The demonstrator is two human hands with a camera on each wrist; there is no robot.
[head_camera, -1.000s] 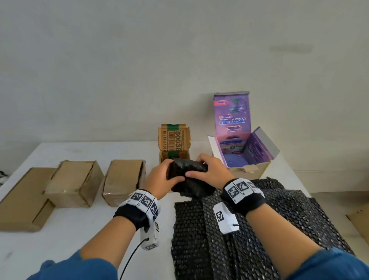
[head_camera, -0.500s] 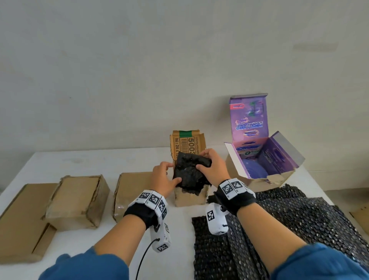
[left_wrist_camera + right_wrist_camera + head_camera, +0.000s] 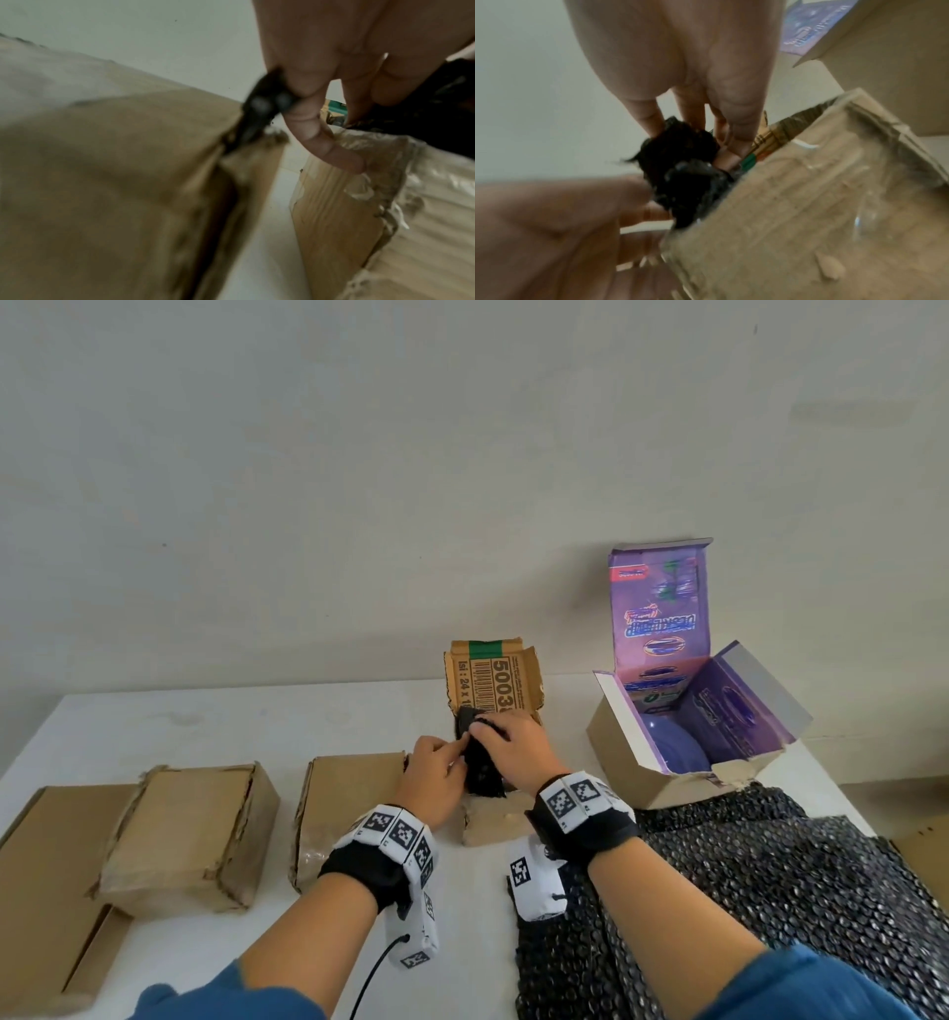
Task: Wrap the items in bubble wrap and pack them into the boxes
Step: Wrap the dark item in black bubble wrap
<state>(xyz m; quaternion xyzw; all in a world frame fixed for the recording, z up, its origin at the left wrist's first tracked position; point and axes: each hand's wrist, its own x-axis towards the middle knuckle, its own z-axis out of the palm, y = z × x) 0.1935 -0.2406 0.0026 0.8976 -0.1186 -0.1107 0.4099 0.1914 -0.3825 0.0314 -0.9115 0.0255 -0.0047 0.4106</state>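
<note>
In small open box (image 3: 494,824) | wrapped bundle (image 3: 477,765) now lower | both hands gripping

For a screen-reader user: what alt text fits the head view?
Both hands, left hand and right hand, push a black bubble-wrapped bundle into a small open cardboard box on a white table.

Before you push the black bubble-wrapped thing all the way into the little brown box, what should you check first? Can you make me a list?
1. Lid of the small brown box open: ok, flap stands up.
2. Black wrapped bundle over the opening: ok, partly in.
3. Left hand holding it: ok, pinches the wrap's edge.
4. Right hand holding it: ok, fingers on top.
5. Wrap closed all round: cannot tell.
6. Room inside the box: cannot tell, hidden.
</note>
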